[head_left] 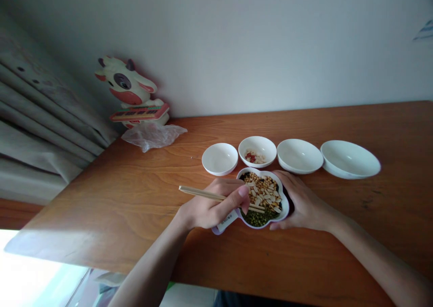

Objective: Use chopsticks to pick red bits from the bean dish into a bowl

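Note:
My left hand (219, 202) is closed around a pair of wooden chopsticks (198, 191), whose tips reach into a purple-rimmed, cloud-shaped dish (286, 204) with a handle. Pale seed slices (269, 196), yellow beans (252, 178) and green mung beans (256, 218) fill this dish. Around its right side curls my right hand (297, 202), gripping the rim. Just behind stands a white bowl (268, 145) with some pale and red pieces in it. Whether the chopstick tips pinch a piece is too small to tell.
Three more white bowls stand in the same row: one at left (219, 159), two at right (300, 156) (350, 159). A toy cow with a keyboard (135, 95) and a crumpled plastic bag (154, 135) sit at the back left of the wooden table (135, 199). A wall rises behind.

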`<state>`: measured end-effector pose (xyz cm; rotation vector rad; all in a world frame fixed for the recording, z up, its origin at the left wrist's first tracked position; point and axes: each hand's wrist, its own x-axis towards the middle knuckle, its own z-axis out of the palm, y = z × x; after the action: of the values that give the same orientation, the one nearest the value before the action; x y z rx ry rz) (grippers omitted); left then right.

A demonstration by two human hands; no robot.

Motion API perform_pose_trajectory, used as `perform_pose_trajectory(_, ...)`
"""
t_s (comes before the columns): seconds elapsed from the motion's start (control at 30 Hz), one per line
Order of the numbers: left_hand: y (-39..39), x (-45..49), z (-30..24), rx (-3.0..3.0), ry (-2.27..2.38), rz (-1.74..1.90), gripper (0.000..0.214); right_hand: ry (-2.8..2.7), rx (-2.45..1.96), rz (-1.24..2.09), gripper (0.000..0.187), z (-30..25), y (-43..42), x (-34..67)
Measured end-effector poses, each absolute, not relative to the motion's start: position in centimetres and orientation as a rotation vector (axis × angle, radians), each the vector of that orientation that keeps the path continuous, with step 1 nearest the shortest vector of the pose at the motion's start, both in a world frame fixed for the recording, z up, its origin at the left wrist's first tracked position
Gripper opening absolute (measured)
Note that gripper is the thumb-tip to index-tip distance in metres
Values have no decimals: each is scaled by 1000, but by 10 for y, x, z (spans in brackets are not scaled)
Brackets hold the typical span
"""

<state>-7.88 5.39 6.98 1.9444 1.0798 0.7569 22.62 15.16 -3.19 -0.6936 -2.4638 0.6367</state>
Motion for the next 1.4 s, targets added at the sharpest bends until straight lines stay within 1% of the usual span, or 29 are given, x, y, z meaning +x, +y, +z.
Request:
perform_pose_trajectory(0.2,58,-74,68,2046,1140,829,63,-2461,-710,640,137,-36,152,227)
perform_pose_trajectory(0.37,59,-84,69,2083,1201,908,63,-2470,-729,652,139,-35,151,227)
perform_pose_trajectory(0.6,59,-84,71,2129,1152,802,57,-2482,-697,603,141,-35,152,227)
perform_pose_trajectory(0.77,62,-83,71,2202,1069,697,58,-2489,-702,615,136,-32,151,225)
perform_pose_trajectory(0.93,64,-86,68,2238,946,715,61,-2477,-679,628,132,-32,151,224)
perform_pose_trajectory(1.23,65,-78,62,2333,900,641,49,-2443,-685,648,131,-31,152,223)
perform_pose_trajectory(1.4,65,-75,61,2384,890,633,47,-2446,-682,640,130,-30,151,223)
